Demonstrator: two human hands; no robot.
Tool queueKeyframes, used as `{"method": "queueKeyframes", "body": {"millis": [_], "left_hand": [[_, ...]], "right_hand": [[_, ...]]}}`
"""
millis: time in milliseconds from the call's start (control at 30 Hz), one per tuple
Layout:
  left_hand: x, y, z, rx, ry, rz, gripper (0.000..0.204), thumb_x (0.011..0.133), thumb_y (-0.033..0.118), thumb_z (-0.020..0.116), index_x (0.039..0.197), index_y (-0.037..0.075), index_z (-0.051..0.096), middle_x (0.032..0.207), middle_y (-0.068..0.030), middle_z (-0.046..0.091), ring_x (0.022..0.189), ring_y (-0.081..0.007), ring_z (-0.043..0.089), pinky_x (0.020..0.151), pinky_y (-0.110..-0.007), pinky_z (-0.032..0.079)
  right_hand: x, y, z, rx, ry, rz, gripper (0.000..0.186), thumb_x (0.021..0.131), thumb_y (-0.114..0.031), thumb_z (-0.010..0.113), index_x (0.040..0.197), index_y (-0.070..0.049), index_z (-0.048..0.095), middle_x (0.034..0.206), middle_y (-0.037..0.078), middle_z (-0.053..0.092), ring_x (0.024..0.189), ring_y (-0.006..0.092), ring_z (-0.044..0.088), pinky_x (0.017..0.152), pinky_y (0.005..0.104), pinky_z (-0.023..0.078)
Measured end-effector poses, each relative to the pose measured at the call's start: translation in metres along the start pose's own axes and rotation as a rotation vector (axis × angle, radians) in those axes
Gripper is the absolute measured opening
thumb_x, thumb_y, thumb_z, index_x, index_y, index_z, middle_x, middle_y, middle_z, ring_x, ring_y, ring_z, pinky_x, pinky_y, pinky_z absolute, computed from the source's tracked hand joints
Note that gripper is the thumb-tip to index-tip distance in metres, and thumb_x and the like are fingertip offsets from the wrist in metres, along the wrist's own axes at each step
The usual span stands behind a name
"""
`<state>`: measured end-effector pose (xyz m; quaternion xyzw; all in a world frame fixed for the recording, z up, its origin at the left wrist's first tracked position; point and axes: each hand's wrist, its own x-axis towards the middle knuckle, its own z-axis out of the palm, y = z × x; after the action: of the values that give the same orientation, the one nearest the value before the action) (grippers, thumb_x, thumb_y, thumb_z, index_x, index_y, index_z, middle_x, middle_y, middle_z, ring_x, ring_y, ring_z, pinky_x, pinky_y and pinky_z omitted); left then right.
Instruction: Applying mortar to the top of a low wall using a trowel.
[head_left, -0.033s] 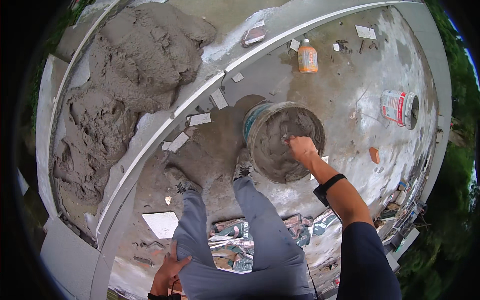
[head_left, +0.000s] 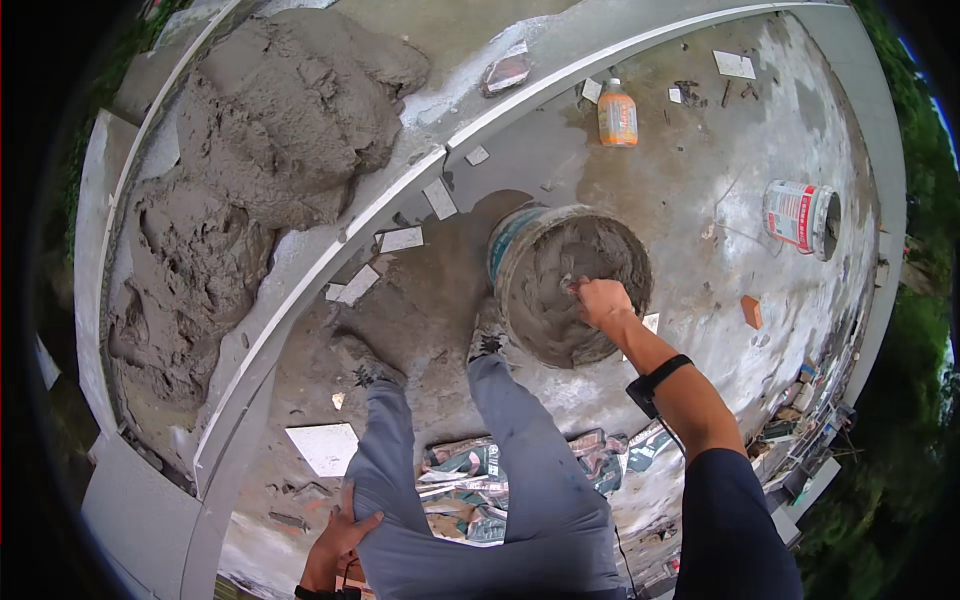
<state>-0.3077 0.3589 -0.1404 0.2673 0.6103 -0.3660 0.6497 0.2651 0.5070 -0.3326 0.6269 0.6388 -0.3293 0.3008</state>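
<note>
My right hand (head_left: 604, 300) reaches into a round bucket (head_left: 508, 330) and is closed round a mortar-smeared hand tool (head_left: 568, 284). Only a small, shiny part of the tool shows at my fingers; the rest is hidden by my hand and the mortar, so its kind cannot be told. Thick grey mortar (head_left: 590, 245) fills much of the bucket, which leans toward me beside my right foot. My left hand (head_left: 343, 533) rests on my left thigh with its fingers apart and holds nothing.
A large mound of wet mortar (head_left: 280, 110) lies beyond a raised white edge (head_left: 330, 240) on the left. An orange-labelled bottle (head_left: 617, 118), a white-and-red pail (head_left: 790, 215), a brick piece (head_left: 751, 312) and tile pieces (head_left: 325, 450) are on the floor. Crumpled bags (head_left: 480, 470) lie below my legs.
</note>
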Motion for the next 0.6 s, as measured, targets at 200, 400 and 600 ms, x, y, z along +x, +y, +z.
{"method": "queueKeyframes", "body": {"millis": [200,400,600], "left_hand": [[-0.006,0.022,-0.012,0.029,-0.028,-0.033,0.107,0.079,0.059,0.065,0.153,0.011,0.005,0.146,-0.0345,0.03,0.132,-0.0461,0.038,0.109,-0.038,0.033],[-0.021,0.036,-0.012,0.011,-0.134,0.095,0.099,0.085,0.054,0.062,0.153,0.008,0.007,0.146,-0.0292,0.034,0.132,-0.0384,0.043,0.107,-0.036,0.036],[-0.028,0.009,-0.011,0.063,-0.026,0.143,0.087,0.087,0.054,0.06,0.151,0.008,0.024,0.142,-0.0265,0.043,0.131,-0.0363,0.044,0.106,-0.035,0.037]], "right_hand": [[-0.045,-0.028,0.042,0.324,0.04,0.119,0.033,0.08,-0.028,0.059,0.099,0.0,0.061,0.085,0.022,0.068,0.082,0.041,0.066,0.074,0.0478,0.053],[-0.122,-0.058,0.084,0.914,0.333,0.32,0.027,0.076,-0.022,0.063,0.089,0.001,0.058,0.075,0.022,0.064,0.07,0.0401,0.063,0.066,0.045,0.05],[-0.187,-0.092,0.031,1.119,0.555,0.377,0.02,0.075,-0.015,0.066,0.084,-0.001,0.055,0.061,0.012,0.054,0.054,0.0191,0.051,0.056,0.0353,0.044]]}}
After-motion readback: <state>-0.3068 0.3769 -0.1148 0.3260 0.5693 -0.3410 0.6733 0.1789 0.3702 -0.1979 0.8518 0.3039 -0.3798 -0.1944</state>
